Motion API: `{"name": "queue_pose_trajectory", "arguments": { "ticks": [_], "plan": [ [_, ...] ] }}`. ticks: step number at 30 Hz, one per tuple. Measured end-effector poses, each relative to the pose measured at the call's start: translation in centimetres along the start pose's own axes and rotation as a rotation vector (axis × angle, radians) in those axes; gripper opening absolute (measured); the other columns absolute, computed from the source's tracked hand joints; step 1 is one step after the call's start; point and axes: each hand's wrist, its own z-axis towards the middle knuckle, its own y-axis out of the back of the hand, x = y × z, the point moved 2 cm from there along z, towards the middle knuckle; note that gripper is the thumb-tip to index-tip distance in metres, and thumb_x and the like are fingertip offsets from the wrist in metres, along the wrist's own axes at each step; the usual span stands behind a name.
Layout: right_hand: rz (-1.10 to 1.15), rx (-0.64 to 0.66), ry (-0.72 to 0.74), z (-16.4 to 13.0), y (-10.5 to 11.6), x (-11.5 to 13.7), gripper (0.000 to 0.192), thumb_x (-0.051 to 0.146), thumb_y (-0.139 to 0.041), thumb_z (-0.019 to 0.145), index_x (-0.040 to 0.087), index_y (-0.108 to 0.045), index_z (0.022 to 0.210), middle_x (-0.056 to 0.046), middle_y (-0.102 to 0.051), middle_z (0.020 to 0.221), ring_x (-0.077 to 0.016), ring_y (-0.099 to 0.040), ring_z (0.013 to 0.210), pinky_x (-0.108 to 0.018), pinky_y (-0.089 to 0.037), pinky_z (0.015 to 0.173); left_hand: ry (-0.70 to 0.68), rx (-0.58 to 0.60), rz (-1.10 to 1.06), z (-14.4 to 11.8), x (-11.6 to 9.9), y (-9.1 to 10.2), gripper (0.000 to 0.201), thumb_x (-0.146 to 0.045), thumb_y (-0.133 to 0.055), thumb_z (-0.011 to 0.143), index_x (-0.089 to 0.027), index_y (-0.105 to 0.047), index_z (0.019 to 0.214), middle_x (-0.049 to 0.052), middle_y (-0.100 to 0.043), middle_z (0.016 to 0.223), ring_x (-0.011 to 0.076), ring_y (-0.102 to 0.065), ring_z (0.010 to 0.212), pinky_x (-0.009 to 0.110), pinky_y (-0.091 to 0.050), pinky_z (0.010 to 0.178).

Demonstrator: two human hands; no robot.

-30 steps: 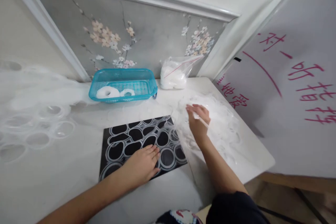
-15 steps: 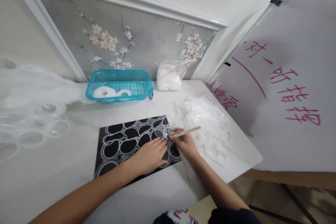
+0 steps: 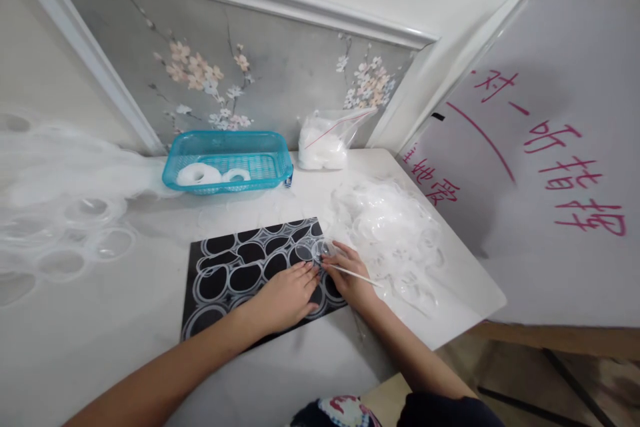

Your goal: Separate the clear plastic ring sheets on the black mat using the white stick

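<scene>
The left hand (image 3: 286, 295) is lying flat and open on the black mat (image 3: 220, 280) in the lower centre of the frame, palm down, fingers spread toward the mat's right end; it is gripping nothing. The right hand (image 3: 347, 272) is sitting just beside it, fingertips nearly touching the left's; it is closed around a thin pale stick (image 3: 356, 275), which is slanting off toward the lower right; the stick's tip is meeting a small clear ring (image 3: 323, 250) at the mat's upper right corner, though whether the tip is under or over the ring I cannot tell. The mat is showing rows of dark ovals edged with pale rings; it is lying on the white table (image 3: 125, 320).

Right of the mat, a heap of clear film (image 3: 395, 230) is piling up in the centre right of the frame, touching the right hand's far side. Farther back, left of centre, a blue basket (image 3: 270, 170) is standing against the wall, holding two white rolls (image 3: 199, 175); just to its right a clear bag (image 3: 325, 140) with white contents is leaning on the wall. At the left edge, a punched film sheet (image 3: 65, 240) is spreading over the table; at the right, a white board (image 3: 550, 227) with red writing is standing tilted.
</scene>
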Motion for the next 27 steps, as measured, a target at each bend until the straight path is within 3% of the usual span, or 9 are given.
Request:
{"name": "queue_pose_trajectory", "arguments": {
  "ticks": [6, 14, 19, 27],
  "plan": [
    [0.181, 0.010, -0.116, 0.15, 0.06, -0.76, 0.019, 0.037, -0.063, 0.085, 0.021, -0.072, 0.082, -0.008, -0.075, 0.091, -0.0290, -0.055, 0.122, -0.049, -0.045, 0.101, 0.013, 0.011, -0.036, -0.20, -0.08, 0.24, 0.050, -0.040, -0.049, 0.093, -0.007, -0.051, 0.131, 0.017, -0.051, 0.139, 0.0255, -0.044, 0.132, 0.036, -0.028, 0.112],
    [0.150, 0.027, -0.122, 0.41, 0.16, -0.31, 0.024, 0.041, -0.062, 0.085, 0.022, -0.076, 0.086, -0.008, -0.075, 0.091, -0.0295, -0.056, 0.120, -0.051, -0.041, 0.104, 0.028, -0.004, -0.067, -0.23, -0.14, 0.15, 0.049, -0.039, -0.048, 0.093, -0.008, -0.051, 0.131, 0.018, -0.049, 0.140, 0.0268, -0.044, 0.133, 0.039, -0.031, 0.111],
    [0.159, -0.012, -0.138, 0.56, 0.09, -0.49, 0.025, 0.043, -0.063, 0.083, 0.022, -0.076, 0.086, -0.008, -0.075, 0.090, -0.0300, -0.058, 0.117, -0.049, -0.045, 0.100, 0.025, -0.059, -0.072, -0.33, -0.10, -0.07, 0.047, -0.039, -0.045, 0.094, -0.010, -0.051, 0.130, 0.017, -0.050, 0.140, 0.0257, -0.044, 0.132, 0.038, -0.030, 0.111],
    [0.177, -0.026, -0.192, 0.63, -0.09, -0.54, 0.024, 0.041, -0.063, 0.083, 0.020, -0.076, 0.084, -0.009, -0.075, 0.090, -0.0298, -0.059, 0.116, -0.046, -0.049, 0.095, 0.026, -0.041, -0.049, -0.23, -0.24, 0.15, 0.047, -0.039, -0.047, 0.093, -0.009, -0.053, 0.128, 0.017, -0.050, 0.139, 0.0257, -0.045, 0.132, 0.037, -0.030, 0.111]
  ]
}}
